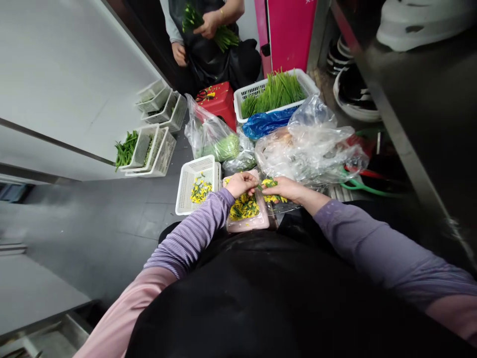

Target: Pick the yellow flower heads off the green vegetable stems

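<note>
My left hand (pixel 241 184) is closed in a pinch above a pale pink tray (pixel 248 226); what its fingertips hold is too small to make out. Yellow flowers with green stems (pixel 244 209) lie loose in that tray. Just to the right, my right hand (pixel 286 189) is closed around a small bunch of yellow flowers (pixel 269 183), its fingertips close to the left ones. More yellow flowers (pixel 275 199) show beneath this hand, on clear plastic. To the left of the tray stands a white basket (pixel 179 196) with some yellow flowers on its bottom.
Clear plastic bags (pixel 301 149) and a blue bag (pixel 268 123) lie ahead. Behind them is a white basket (pixel 312 84) of long green stems. A co-worker (pixel 208 44) holds a green bunch behind a red stool (pixel 219 99). Stacked baskets (pixel 164 154) stand left; a metal shelf (pixel 406 134) is right.
</note>
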Demonstrator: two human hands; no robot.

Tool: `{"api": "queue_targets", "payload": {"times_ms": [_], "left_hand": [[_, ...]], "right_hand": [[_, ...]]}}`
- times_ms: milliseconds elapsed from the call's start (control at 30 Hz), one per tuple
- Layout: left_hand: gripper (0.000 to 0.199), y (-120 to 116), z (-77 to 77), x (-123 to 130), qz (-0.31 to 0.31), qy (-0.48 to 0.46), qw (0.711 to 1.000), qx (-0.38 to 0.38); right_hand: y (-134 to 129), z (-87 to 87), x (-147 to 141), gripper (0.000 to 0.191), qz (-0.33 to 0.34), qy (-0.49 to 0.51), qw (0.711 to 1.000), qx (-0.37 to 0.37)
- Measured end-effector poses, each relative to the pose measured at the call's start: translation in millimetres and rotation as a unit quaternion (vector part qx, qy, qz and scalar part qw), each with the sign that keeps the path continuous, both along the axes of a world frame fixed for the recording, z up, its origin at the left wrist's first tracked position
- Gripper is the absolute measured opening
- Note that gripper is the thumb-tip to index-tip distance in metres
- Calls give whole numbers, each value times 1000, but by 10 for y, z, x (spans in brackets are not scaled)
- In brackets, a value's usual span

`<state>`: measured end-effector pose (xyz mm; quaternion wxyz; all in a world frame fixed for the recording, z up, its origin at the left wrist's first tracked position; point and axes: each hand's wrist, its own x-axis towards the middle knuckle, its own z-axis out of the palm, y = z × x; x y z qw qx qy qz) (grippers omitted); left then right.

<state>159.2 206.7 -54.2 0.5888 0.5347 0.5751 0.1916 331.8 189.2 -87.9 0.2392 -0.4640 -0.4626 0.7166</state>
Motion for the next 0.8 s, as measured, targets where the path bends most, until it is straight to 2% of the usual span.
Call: {"api": "queue_targets", "payload": {"times_ms": [100, 200, 267, 367, 500, 567, 633, 700, 733, 800], "left_hand": [[11, -1, 65, 164, -12, 8, 1000, -5], [10, 44, 88, 212, -45, 44, 998, -11], [10, 84, 84, 209, -86, 55, 995, -4], [13, 118, 48, 220, -122, 12, 992, -10], [20, 94, -77, 324, -64, -93, 992, -47], [25, 75, -172, 379, -80, -93, 991, -51], [31, 66, -277, 389, -136, -22, 990, -34], [35, 56, -381, 326, -203, 111, 972, 31], [35, 43, -430, 266, -230, 188, 952, 78], [33, -15, -518, 108, -268, 328, 892, 159]], "right_hand": [[32, 26, 42, 22, 31, -96, 992, 77], [84, 61, 105, 17, 35, -208, 961, 179], [110, 84, 146, 14, 37, -244, 943, 224], [136, 125, 220, 13, 38, -237, 940, 242], [174, 207, 347, 13, 28, -214, 949, 228], [192, 253, 401, 13, 9, -192, 960, 203], [207, 291, 440, 15, -43, -163, 972, 165], [221, 316, 465, 18, -114, -124, 978, 125], [227, 321, 471, 19, -145, -102, 978, 108], [233, 320, 469, 21, -175, -56, 980, 78]]}}
